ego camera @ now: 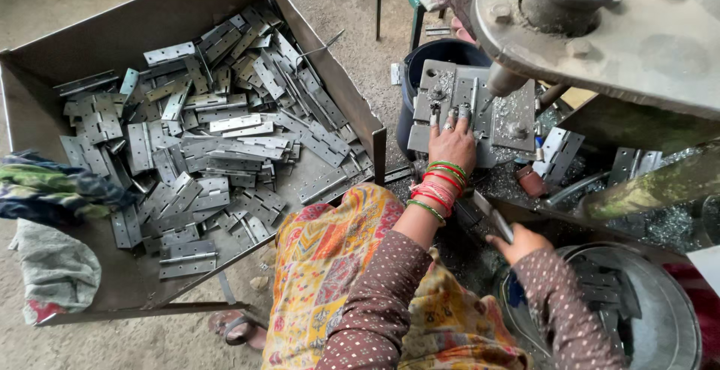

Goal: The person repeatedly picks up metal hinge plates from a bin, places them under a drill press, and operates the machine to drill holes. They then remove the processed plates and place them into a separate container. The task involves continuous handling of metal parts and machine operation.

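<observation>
Pressing a hinge plate [474,104] onto the machine's grey worktop [517,126], the left hand [452,143] lies flat with fingers spread, right beside the drill spindle [501,81]. Fingers or the bangles [439,188] so near that tip could get caught, I judge. The right hand [517,241] is curled around a hinge [493,218] above a metal basin [667,317].

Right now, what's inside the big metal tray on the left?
The metal tray holds a loose heap of flat grey hinges, many overlapping. Bare tray floor shows near its edges; whatever lies beneath the heap is covered. A cloth drapes over its left rim.
</observation>
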